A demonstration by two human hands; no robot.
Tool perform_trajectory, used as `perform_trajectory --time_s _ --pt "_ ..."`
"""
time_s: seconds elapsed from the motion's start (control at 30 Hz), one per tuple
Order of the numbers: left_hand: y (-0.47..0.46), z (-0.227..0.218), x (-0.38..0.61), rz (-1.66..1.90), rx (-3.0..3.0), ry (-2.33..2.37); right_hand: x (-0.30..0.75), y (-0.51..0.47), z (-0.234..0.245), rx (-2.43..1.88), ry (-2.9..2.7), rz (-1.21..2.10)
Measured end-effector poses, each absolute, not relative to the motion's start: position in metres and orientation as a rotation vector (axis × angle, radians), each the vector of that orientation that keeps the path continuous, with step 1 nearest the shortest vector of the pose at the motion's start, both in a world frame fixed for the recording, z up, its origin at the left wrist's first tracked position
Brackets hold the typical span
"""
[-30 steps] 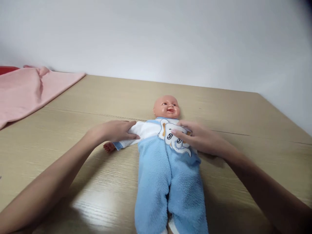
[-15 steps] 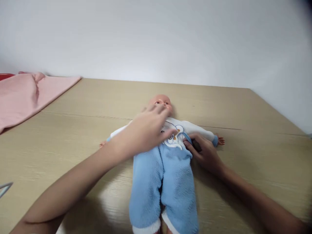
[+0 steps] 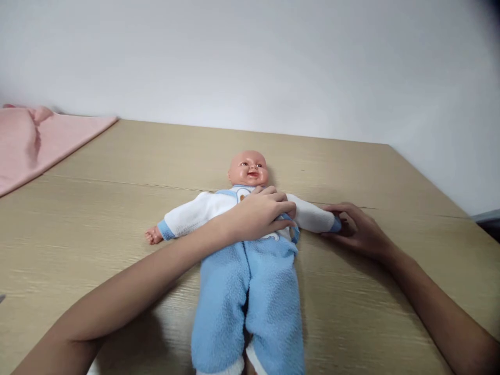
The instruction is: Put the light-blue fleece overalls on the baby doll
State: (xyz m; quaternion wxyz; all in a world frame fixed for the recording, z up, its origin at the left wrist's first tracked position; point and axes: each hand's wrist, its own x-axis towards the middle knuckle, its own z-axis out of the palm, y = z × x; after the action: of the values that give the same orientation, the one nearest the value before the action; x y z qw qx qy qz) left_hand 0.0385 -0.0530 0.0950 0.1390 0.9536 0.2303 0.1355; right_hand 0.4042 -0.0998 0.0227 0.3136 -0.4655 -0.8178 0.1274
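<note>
A baby doll lies on its back in a white and blue fleece outfit, arms stretched out sideways. My left hand rests across its chest, fingers curled with the thumb near them, gripping the outfit by its blue-edged side. Part of the animal picture on the front is hidden under that hand. At the right, my right hand has thumb and fingers around the blue cuff of the doll's white sleeve. The doll's hand on that side is mostly covered.
The doll lies on a light wooden table with a seam running across it. A pink cloth is spread at the far left. Behind the table stands a pale wall. A dark object shows at the right edge.
My left hand has come down from in front of the doll's face onto its chest and curled. My right hand has moved outward from the doll's side to its sleeve cuff. The view has shifted slightly.
</note>
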Motion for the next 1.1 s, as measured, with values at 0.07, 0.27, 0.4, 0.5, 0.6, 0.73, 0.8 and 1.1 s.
perform_trajectory --time_s 0.07,0.27,0.4,0.5,0.6,0.73,0.8,1.1 --pt "-0.052 0.093 0.039 0.446 2.741 0.587 0.406 -0.1 0.028 -1.201 -2.099 0.394" --pt "-0.052 0.087 0.039 0.529 2.841 0.411 0.371 -0.107 0.071 -1.085 -2.03 0.307" --pt "-0.055 0.086 0.034 0.78 3.065 0.182 0.334 -0.104 0.092 -1.051 -2.067 0.146" --pt "-0.058 0.087 0.031 1.126 3.19 -0.1 0.301 -0.097 0.096 -1.014 -2.122 0.126" --pt "-0.059 0.088 0.031 1.4 3.145 -0.251 0.271 -0.095 0.094 -1.017 -2.161 0.196" --pt "-0.055 0.083 0.034 1.552 2.969 -0.243 0.256 -0.1 0.098 -1.004 -2.2 0.368" --pt "-0.055 0.082 0.034 1.517 2.825 -0.176 0.26 -0.105 0.103 -0.989 -2.248 0.493" --pt "-0.065 0.097 0.039 0.986 1.94 0.425 0.267 -0.139 0.078 -1.086 -2.049 0.66"
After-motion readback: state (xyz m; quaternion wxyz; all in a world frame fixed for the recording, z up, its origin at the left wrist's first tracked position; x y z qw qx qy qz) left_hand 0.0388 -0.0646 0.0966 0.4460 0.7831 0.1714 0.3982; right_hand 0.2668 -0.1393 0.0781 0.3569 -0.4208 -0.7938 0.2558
